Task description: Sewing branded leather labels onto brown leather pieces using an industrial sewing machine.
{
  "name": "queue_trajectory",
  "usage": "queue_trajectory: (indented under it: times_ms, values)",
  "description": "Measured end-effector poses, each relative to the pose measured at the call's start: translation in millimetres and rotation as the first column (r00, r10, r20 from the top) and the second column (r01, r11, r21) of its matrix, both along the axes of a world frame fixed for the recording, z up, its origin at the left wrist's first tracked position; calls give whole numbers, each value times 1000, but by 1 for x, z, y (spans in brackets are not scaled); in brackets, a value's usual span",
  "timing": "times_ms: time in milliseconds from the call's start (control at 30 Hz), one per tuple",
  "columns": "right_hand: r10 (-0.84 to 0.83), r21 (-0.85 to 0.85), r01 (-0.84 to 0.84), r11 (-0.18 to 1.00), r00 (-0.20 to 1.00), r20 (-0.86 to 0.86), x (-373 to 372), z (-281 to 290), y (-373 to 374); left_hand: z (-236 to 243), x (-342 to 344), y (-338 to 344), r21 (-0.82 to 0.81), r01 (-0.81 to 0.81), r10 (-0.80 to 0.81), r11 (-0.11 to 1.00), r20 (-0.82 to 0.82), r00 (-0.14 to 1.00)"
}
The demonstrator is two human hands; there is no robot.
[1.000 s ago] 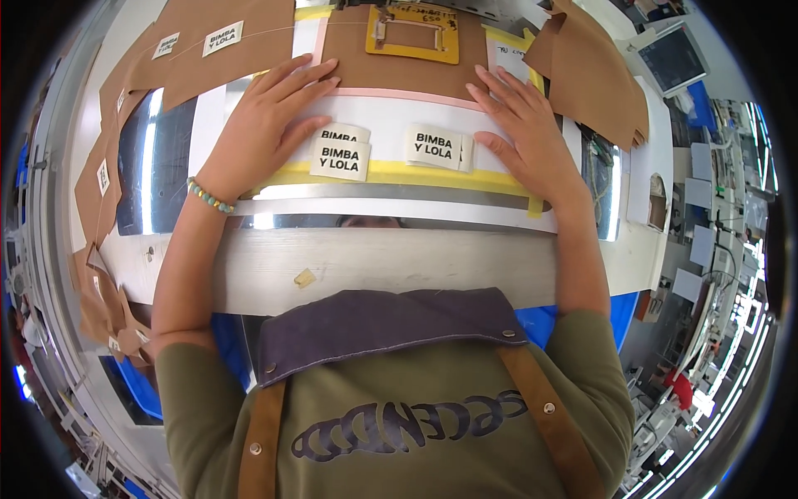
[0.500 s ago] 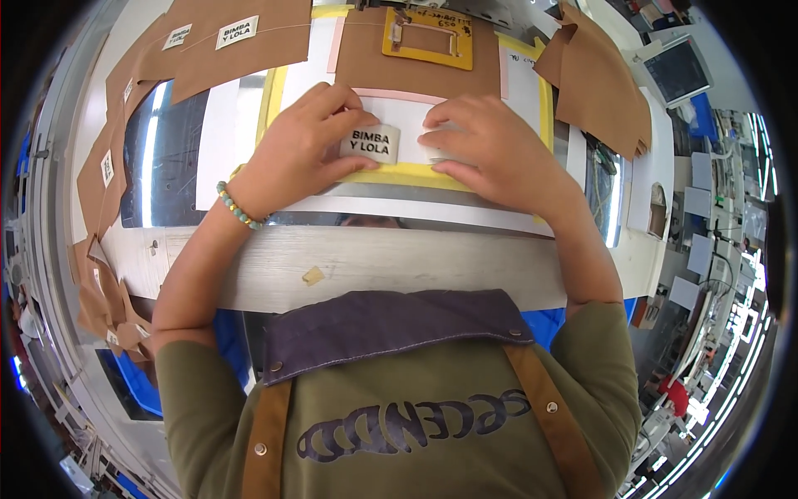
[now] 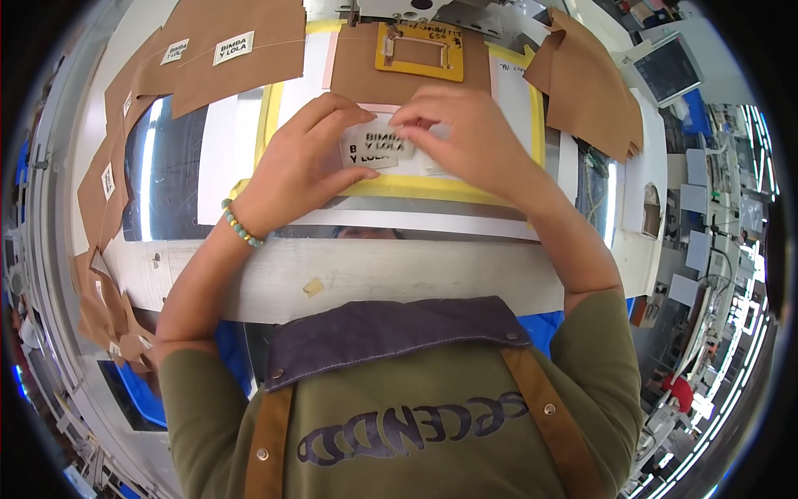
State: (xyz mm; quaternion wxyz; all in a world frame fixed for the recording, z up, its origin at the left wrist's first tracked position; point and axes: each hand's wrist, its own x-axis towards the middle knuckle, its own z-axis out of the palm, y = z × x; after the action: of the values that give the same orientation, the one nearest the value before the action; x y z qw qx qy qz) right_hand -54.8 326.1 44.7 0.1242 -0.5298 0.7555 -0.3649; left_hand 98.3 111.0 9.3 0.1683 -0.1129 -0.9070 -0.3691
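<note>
Between thumb and fingertips, my right hand point(image 3: 461, 137) pinches the right edge of a small white label point(image 3: 382, 143) with black lettering. This label is tilted and overlaps a second, similar white label point(image 3: 359, 155) just under it. My left hand point(image 3: 307, 150) curves round the left side of the lower label, fingers at its top edge and thumb at its bottom edge. Both labels are over a white sheet bordered with yellow tape point(image 3: 416, 190). Beside my right hand, low down, a pale piece point(image 3: 435, 170) shows partly.
A brown panel point(image 3: 353, 75) carries a yellow frame point(image 3: 419, 54) beneath a machine head point(image 3: 420, 10). Labelled brown pieces point(image 3: 274, 62) spread at the left, linked by a thread. Stacked brown pieces point(image 3: 586, 91) lie right, near a screen point(image 3: 667, 68). A beige scrap point(image 3: 313, 287) sits on the table edge.
My right hand has moved left and pinches a label over the one at my left hand. My left hand has stayed nearly in place. The view has shifted slightly.
</note>
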Motion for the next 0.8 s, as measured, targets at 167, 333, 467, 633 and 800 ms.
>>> queue_trajectory:
  times_ms: [167, 333, 467, 633, 800]
  values:
    - [-240, 6, 242, 970, 965, -106, -78, 9, 1, 16, -6, -13, 32, -58, 60, 998, -62, 996]
    - [-309, 50, 315, 948, 946, -98, -132, -9, -9, 29, -22, -10, -106, 3, -6, 994, -34, 999]
    - [-241, 83, 241, 967, 970, -16, -138, -21, -21, 28, -44, -9, -189, 67, -67, 980, 7, 998]
    - [-203, 55, 202, 978, 979, 14, -132, -25, -26, 14, -70, -13, -302, 66, -86, 951, -55, 995]
    - [-145, 92, 151, 984, 987, -69, -131, -22, -23, 0, -95, -14, -371, 42, -66, 928, -51, 996]
